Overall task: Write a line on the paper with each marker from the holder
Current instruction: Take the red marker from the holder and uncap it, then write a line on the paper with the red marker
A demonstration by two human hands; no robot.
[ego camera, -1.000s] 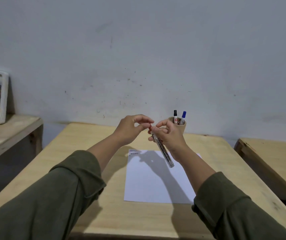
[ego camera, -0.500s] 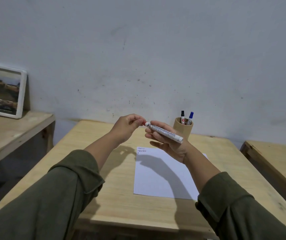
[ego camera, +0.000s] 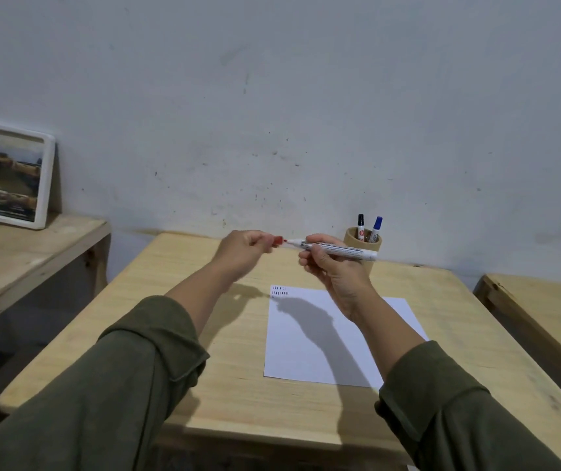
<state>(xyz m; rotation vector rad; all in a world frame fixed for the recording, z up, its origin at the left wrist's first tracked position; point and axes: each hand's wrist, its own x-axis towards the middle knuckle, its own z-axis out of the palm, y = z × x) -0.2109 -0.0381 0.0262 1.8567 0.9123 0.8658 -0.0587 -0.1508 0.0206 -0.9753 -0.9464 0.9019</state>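
Above the wooden counter (ego camera: 204, 385), my right hand (ego camera: 331, 266) closes its fingers (ego camera: 316, 237) around the barrel of a white marker (ego camera: 336, 249) held level, its red tip pointing toward my left hand (ego camera: 241, 249). My left fingers (ego camera: 265, 240) pinch the marker's red cap (ego camera: 278, 240), which sits just off the tip with a slight gap between them. Both hands hang in the air, clear of the counter.

Below and a little nearer than my right fingers lies the white paper (ego camera: 306, 351), flat on the counter, with short rows of small dark marks (ego camera: 279, 291) in its far left corner; the shadow of my right arm falls across the sheet. Just beyond my right fingers, partly hidden by the marker's tail end, stands the round tan holder (ego camera: 372, 248), with a black-capped marker (ego camera: 360, 226) and a blue-capped marker (ego camera: 376, 227) standing upright in it, caps up.

Far to the side of my left fingers, a white-framed picture (ego camera: 10, 173) leans against the wall on a separate wooden bench (ego camera: 34, 253). Olive sleeves (ego camera: 119, 385) cover both my forearms up to the cuffs.
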